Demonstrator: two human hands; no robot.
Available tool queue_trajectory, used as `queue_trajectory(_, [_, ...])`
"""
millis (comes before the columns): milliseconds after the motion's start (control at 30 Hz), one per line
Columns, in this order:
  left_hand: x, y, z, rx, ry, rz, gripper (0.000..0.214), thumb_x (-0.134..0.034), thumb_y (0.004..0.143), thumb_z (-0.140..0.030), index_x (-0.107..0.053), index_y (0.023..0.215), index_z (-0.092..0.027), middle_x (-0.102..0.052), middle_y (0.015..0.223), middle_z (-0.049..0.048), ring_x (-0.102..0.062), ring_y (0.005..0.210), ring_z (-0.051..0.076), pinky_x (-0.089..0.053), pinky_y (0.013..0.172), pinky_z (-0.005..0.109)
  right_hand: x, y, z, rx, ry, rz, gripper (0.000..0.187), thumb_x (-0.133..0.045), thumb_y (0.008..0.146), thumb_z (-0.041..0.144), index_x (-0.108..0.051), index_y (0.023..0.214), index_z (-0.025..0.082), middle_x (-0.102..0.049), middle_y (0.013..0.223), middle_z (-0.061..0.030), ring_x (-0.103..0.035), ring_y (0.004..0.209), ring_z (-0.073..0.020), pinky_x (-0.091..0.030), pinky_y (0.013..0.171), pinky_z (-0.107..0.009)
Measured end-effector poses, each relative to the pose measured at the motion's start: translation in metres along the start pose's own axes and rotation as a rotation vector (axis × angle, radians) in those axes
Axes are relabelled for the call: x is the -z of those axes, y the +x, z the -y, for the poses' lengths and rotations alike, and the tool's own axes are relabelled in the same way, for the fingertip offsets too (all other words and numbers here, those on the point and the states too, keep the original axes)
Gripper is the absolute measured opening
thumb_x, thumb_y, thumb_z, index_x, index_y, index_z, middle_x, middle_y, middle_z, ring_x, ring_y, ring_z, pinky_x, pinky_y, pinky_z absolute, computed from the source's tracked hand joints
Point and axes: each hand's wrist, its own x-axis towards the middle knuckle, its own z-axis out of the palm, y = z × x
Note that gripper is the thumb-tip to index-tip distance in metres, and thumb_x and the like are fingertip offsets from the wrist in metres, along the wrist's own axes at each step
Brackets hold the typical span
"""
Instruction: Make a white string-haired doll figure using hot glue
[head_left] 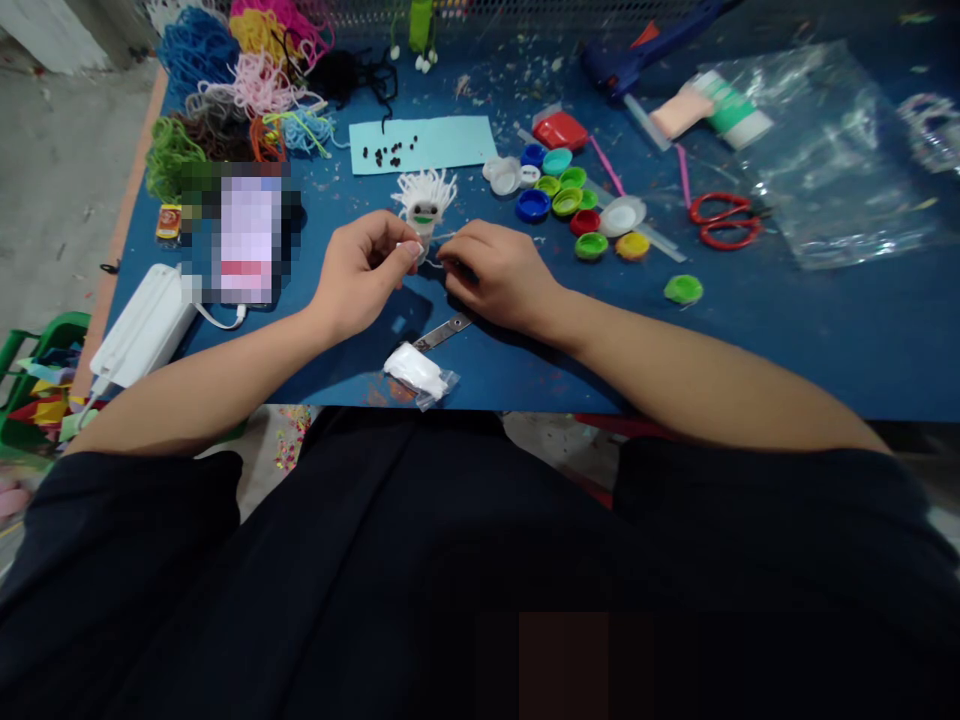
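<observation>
A small white yarn doll with strands sticking up like hair, dark eyes and a green mouth stands upright between my hands. My left hand pinches its lower body between thumb and fingers. Close by on its other side, my right hand has its fingers drawn together near the doll's base, by a thin white strand; what they grip is partly hidden. Below the hands lie a flat metal strip with a hole and a plastic-wrapped white lump.
Yarn bundles and a power bank lie left. Behind the doll is a light-blue card with black beads. Small colored pots, red-handled scissors, a blue glue gun and a plastic bag are right.
</observation>
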Motion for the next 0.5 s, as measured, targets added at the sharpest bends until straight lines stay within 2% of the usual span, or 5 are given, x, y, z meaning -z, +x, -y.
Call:
queue_trajectory(133, [0.0000,0.0001,-0.0008,0.000,0.005,-0.005,0.031,-0.071,0.102,-0.050,-0.067,0.093,-0.021,-0.071,0.074,0.0015,-0.064,0.063,0.013,-0.050,0.062,0.027,0.0026,0.0008,0.0009,0.007,0.015,-0.002,0.032,-0.048,0.108,0.033,-0.075,0.122,0.024,-0.073,0.110,-0.0114,-0.067,0.099,-0.0251,-0.057,0.088,-0.041])
queue_trajectory(367, [0.0016,-0.0006,-0.0001,0.017,0.010,-0.012,0.029,-0.072,0.101,-0.048,-0.068,0.092,-0.021,-0.074,0.077,0.0034,-0.067,0.066,0.014,-0.054,0.063,0.029,0.0059,-0.0019,0.0004,0.018,0.049,0.013,0.035,-0.055,0.101,0.029,-0.074,0.130,0.021,-0.071,0.121,-0.0149,-0.068,0.109,-0.0299,-0.058,0.094,-0.047])
queue_trajectory(500, [0.0014,-0.0005,-0.0016,0.005,0.003,-0.026,0.031,-0.074,0.100,-0.050,-0.068,0.092,-0.021,-0.071,0.074,0.0024,-0.064,0.061,0.013,-0.053,0.061,0.028,0.0024,-0.0015,0.0000,0.018,0.059,-0.012,0.031,-0.056,0.104,0.033,-0.074,0.126,0.021,-0.071,0.118,-0.0150,-0.067,0.108,-0.0282,-0.058,0.093,-0.045])
